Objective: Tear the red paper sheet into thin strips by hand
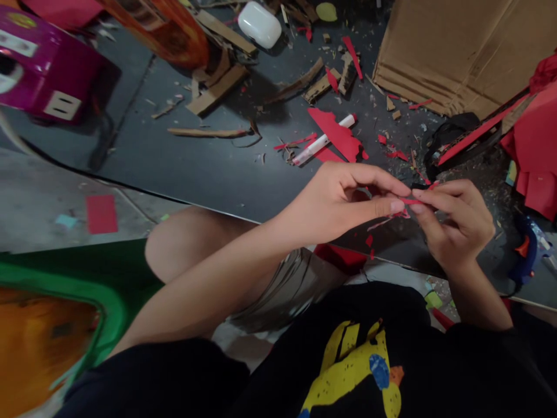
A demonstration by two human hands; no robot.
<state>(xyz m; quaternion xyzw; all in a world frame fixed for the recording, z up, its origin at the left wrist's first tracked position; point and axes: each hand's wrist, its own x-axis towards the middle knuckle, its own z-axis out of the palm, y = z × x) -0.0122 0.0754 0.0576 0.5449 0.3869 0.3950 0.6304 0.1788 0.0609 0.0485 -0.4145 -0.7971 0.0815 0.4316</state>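
My left hand (343,200) and my right hand (456,220) meet over the near edge of the dark table. Between their fingertips is a thin strip of red paper (411,201), pinched at both ends. Thumb and forefinger of each hand close on it. Beyond my left hand, a white marker (311,149) with a red end lies across torn red paper (335,130). Small red scraps (397,155) are scattered past my fingertips. Part of the table just under the hands is hidden.
A folded cardboard sheet (461,52) covers the back right. A blue glue gun (528,249) lies at the right, below stacked red paper (537,145). Cardboard strips (217,90), a white earbud case (260,25) and a purple power box (47,69) stand farther left.
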